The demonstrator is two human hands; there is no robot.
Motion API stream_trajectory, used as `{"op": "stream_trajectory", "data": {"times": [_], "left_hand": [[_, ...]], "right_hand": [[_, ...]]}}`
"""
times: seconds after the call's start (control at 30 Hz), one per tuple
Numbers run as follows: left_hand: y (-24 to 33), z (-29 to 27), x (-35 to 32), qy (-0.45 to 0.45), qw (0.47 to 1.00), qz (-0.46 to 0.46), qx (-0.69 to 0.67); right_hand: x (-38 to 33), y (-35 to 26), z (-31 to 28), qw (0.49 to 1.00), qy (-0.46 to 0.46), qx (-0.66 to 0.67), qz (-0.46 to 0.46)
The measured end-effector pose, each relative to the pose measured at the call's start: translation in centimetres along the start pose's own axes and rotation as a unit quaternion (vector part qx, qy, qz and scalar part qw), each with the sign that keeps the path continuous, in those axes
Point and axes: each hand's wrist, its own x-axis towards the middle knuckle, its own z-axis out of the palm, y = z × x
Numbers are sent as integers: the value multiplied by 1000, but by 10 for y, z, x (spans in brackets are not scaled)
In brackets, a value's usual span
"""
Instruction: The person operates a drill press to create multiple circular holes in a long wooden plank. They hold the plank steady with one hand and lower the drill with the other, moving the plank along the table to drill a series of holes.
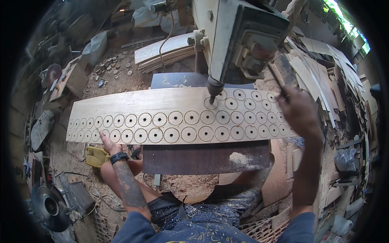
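Note:
A long pale plywood board (133, 103) lies across the drill press table (190, 160), carrying several rows of cut rings, each with a dark centre hole. My left hand (108, 142) grips the board's near edge toward its left end, thumb on top and fingers beneath. Over the board stands the drill press (227, 44). Its chuck (215, 86) points down, with the bit's tip at a ring in the back row; whether it is cutting I cannot tell. My right hand (299, 108), slightly blurred, is closed around the press lever (278, 77) at the right.
Beyond the board sits a stack of plywood sheets (164, 52), with loose wooden discs (111, 65) on the floor to its left. Scrap boards (312, 77) lean at the right. A fan (50, 205) stands at lower left. Sawdust (240, 158) lies on the press table.

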Motion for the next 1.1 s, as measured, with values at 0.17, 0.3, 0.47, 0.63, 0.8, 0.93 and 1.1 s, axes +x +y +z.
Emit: {"op": "stream_trajectory", "data": {"times": [0.17, 0.3, 0.47, 0.63, 0.8, 0.93, 1.1], "left_hand": [[7, -7, 9, -19, 999, -34, 21], [18, -9, -1, -21, 996, -66, 47], [29, -19, -10, 40, 995, -42, 82], [18, -31, -22, 110, 989, -1, 104], [3, -32, -35, 59, 993, 8, 101], [-3, -18, -43, 93, 990, 39, 99], [3, 2, -60, 164, 981, 36, 95]], "right_hand": [[57, -32, -112, 970, 145, -167, -104], [109, -44, -151, 986, 150, -75, -13], [146, -48, -147, 980, 180, -69, -43], [169, -48, -144, 977, 191, -43, -87], [179, -59, -153, 973, 210, -66, -75], [183, -75, -160, 978, 183, -38, -89], [174, -70, -161, 974, 197, -38, -103]]}}
